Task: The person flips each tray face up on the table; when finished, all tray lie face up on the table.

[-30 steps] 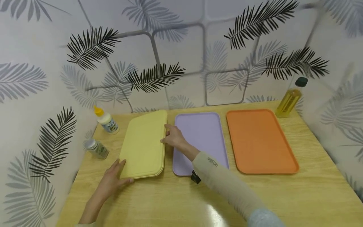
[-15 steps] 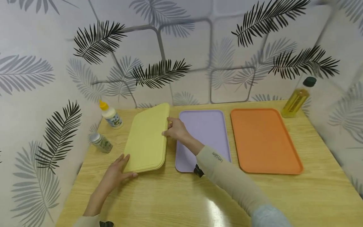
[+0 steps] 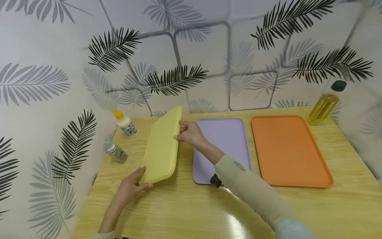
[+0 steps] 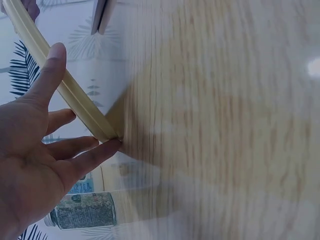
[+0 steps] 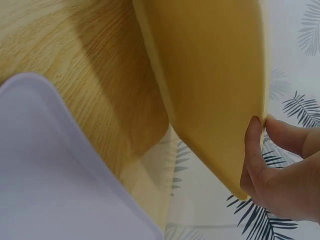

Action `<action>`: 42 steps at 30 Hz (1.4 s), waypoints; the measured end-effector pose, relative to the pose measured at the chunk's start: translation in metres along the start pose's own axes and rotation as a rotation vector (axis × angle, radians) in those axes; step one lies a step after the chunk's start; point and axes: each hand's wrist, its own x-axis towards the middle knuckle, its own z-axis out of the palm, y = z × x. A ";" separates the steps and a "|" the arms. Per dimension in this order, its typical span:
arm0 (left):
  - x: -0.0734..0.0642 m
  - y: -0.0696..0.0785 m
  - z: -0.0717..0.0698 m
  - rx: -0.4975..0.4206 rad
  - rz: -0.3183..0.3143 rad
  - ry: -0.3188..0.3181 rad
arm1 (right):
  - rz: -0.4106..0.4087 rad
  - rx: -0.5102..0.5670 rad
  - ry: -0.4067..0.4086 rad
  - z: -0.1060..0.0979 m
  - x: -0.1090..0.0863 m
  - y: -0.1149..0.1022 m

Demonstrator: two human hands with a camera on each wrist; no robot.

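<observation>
A yellow tray stands tilted over the left part of the table, its right long edge raised and its left edge low at the tabletop. My right hand pinches the raised edge near the far end. In the right wrist view, the thumb is on one side of the tray's rim and the fingers are on the other. At the near left corner my left hand grips the rim, thumb apart from the fingers, fingertips right at the table in the left wrist view. Beneath my right forearm lies a purple tray.
An orange tray lies to the right, with a bottle of yellow liquid behind its far corner. On the left stand a glue bottle with a yellow tip and a small spice jar. A patterned wall borders the table.
The yellow tray's right edge has risen, so the tray tilts more steeply. My hands stay on its rim. The head view has shifted, moving the whole scene rightward.
</observation>
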 end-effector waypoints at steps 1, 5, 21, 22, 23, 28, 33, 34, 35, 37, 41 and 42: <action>-0.001 0.000 0.003 -0.013 -0.006 0.004 | -0.003 0.003 -0.008 0.000 0.000 0.000; -0.010 -0.002 0.008 -0.061 -0.048 0.026 | -0.032 0.029 -0.041 0.004 0.001 -0.005; -0.024 0.033 0.018 -0.253 -0.209 0.103 | -0.053 0.262 -0.039 0.029 0.002 -0.049; -0.023 0.036 0.018 -0.270 -0.208 0.116 | -0.057 0.271 -0.035 0.030 0.003 -0.053; -0.022 0.038 0.018 -0.285 -0.214 0.131 | -0.060 0.276 -0.032 0.031 0.005 -0.056; -0.019 0.049 0.020 -0.262 -0.263 0.223 | -0.062 0.309 -0.008 0.037 0.008 -0.064; -0.022 0.058 0.024 -0.301 -0.282 0.288 | -0.066 0.338 0.005 0.044 0.008 -0.066; -0.022 0.059 0.026 -0.317 -0.265 0.302 | -0.065 0.344 0.008 0.046 0.008 -0.066; -0.024 0.061 0.027 -0.333 -0.231 0.314 | -0.064 0.350 0.010 0.047 0.008 -0.067; -0.026 0.062 0.030 -0.361 -0.163 0.340 | -0.061 0.368 0.017 0.050 0.007 -0.067; -0.032 0.064 0.036 -0.349 -0.027 0.400 | -0.051 0.390 0.028 0.056 0.009 -0.066; -0.033 0.064 0.037 -0.338 -0.015 0.423 | -0.050 0.386 0.026 0.058 0.009 -0.065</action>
